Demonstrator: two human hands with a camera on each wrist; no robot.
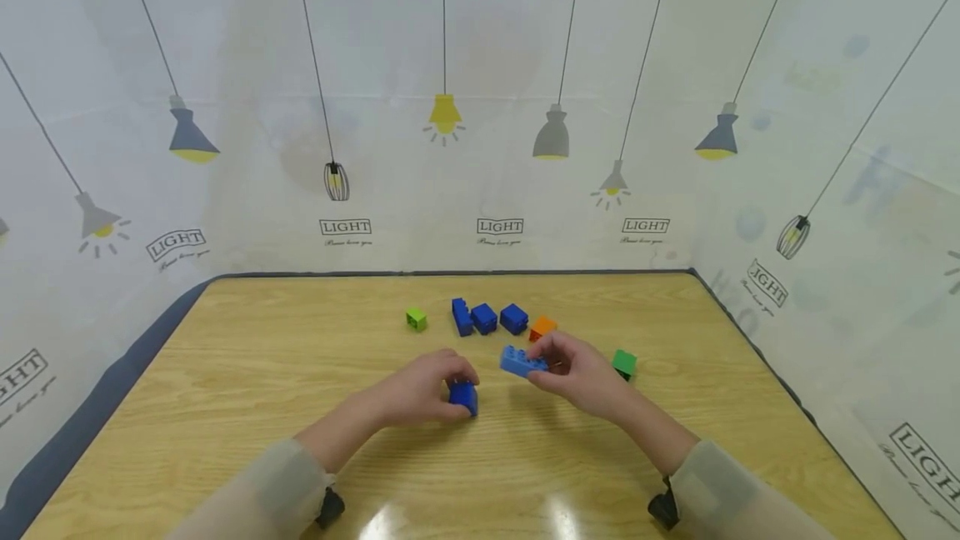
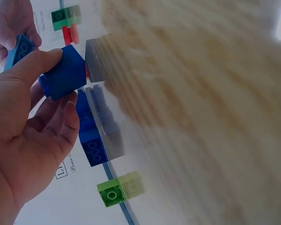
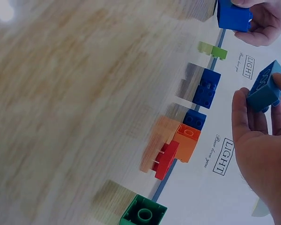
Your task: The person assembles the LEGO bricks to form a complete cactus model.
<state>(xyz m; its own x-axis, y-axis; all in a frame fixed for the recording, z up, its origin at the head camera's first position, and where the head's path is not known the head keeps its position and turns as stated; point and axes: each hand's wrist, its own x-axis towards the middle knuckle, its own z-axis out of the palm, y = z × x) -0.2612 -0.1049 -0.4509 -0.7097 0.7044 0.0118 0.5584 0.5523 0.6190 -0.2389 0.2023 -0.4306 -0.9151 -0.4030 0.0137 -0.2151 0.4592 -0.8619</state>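
My left hand (image 1: pixel 416 388) grips a dark blue brick (image 1: pixel 464 397) between thumb and fingers, at or just above the table. In the left wrist view this brick (image 2: pixel 65 72) is pinched, its studs toward the palm. To its right, my right hand (image 1: pixel 581 369) holds a longer light blue brick (image 1: pixel 517 361) by one end, clear of the tabletop, studs up. The right wrist view shows the light blue brick (image 3: pixel 265 86) between thumb and fingers. The two held bricks are apart.
Behind the hands lie several dark blue bricks (image 1: pixel 484 318), a lime brick (image 1: pixel 416 319) and an orange brick (image 1: pixel 543 327). A green brick (image 1: pixel 624 363) lies beyond the right wrist. A red brick (image 3: pixel 166 159) shows beside the orange one. The wooden table (image 1: pixel 285 332) meets a printed cloth behind.
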